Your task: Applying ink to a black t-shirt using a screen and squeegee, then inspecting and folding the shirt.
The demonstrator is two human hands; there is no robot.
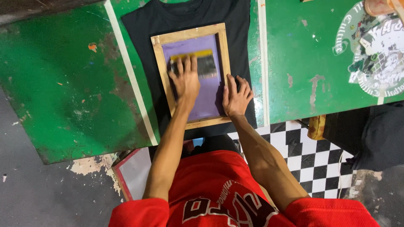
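Wooden-framed printing screen with purple mesh (191, 75) lies on a black cotton T-shirt (143, 29) spread over our green painted tabletop (63, 84). Our left hand (185, 80) presses a yellow-edged squeegee (191, 56) under flat, spread fingers. Our right hand (236, 96), open and flat, bears on the frame's right rail just beside it.

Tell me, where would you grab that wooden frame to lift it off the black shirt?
Probably by the wooden frame's two long side rails, from above. It lies flat on the black shirt, so its edges are exposed; the purple mesh is thin. The right hand already rests on the right rail.
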